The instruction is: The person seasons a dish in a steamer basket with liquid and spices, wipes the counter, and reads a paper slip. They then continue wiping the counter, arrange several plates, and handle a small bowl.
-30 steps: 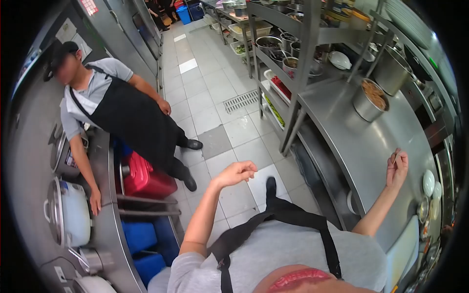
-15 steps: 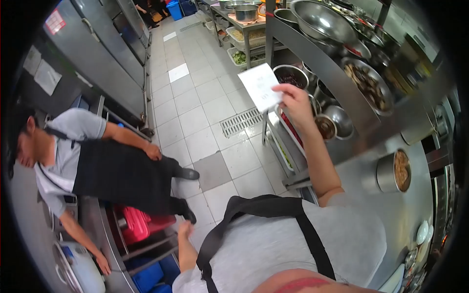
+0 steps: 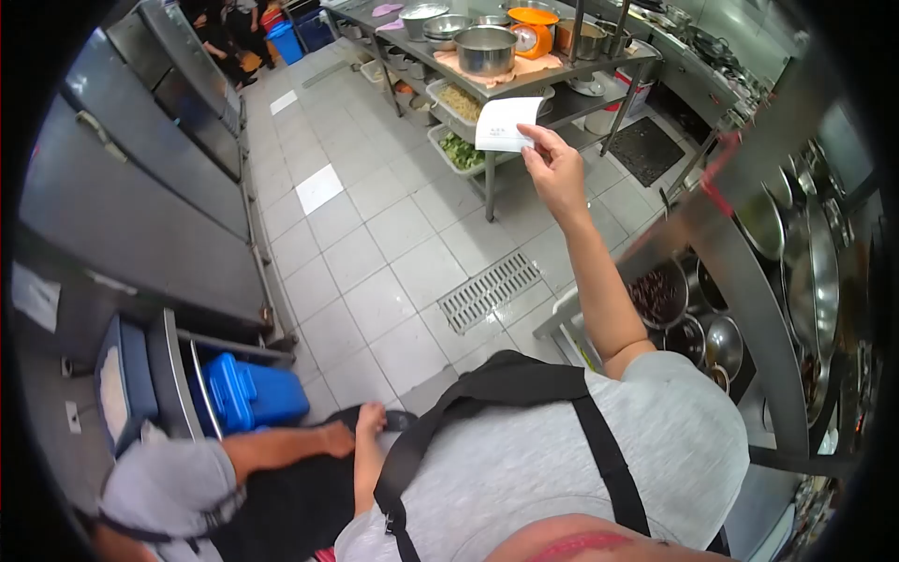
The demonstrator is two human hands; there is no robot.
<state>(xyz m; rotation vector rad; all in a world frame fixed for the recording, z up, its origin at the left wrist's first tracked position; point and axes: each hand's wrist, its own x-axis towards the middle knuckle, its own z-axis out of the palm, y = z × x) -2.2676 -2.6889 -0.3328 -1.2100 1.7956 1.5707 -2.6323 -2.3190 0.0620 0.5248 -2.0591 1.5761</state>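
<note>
My right hand (image 3: 554,169) is raised ahead of me, its thumb and fingers pinched on the right edge of a white paper slip (image 3: 506,126). A few lines of small print show on the slip, too small to read. Behind it are a steel table and a white tray of green vegetables (image 3: 461,150). My left hand (image 3: 372,421) hangs low beside my body, near a co-worker's hand, with its fingers curled; whether it holds anything is hidden.
A co-worker in a dark apron (image 3: 290,501) is close on my left. Blue bins (image 3: 253,393) and steel fridges (image 3: 140,206) line the left. A steel rack (image 3: 749,309) with bowls stands right. The tiled floor has a drain grate (image 3: 490,290). More people stand far back.
I have moved forward along the aisle, and the co-worker now appears lower and closer to my left hand. The slip is still in my right hand, held in front of the steel table.
</note>
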